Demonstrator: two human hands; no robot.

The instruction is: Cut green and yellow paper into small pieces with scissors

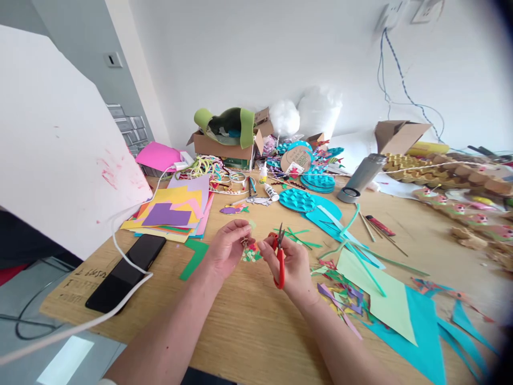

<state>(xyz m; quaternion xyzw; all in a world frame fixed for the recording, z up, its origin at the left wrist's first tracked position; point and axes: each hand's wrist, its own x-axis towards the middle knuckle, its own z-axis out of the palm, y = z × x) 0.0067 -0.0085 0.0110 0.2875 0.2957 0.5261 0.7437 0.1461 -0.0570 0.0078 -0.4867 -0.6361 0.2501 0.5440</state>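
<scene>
My left hand (228, 247) is closed in a pinch, with a small pale green paper piece (252, 225) at its fingertips. Something small and brownish also shows below those fingers; I cannot make out what it is. Red-handled scissors (280, 270) hang in my right hand (295, 264), their dark blades pointing up and away. The right thumb and forefinger meet close to the left fingers. Just beneath and beyond both hands lies a little pile of colourful paper bits (251, 255), partly covered by the fingers.
Coloured paper sheets (166, 214) and a black phone (126, 272) lie to the left, crossed by a white cable (120, 243). Paper scraps (344, 297) and a blue sheet (425, 331) spread at right. Glue bottles (271, 192) and a grey flask (363, 177) stand or lie farther back.
</scene>
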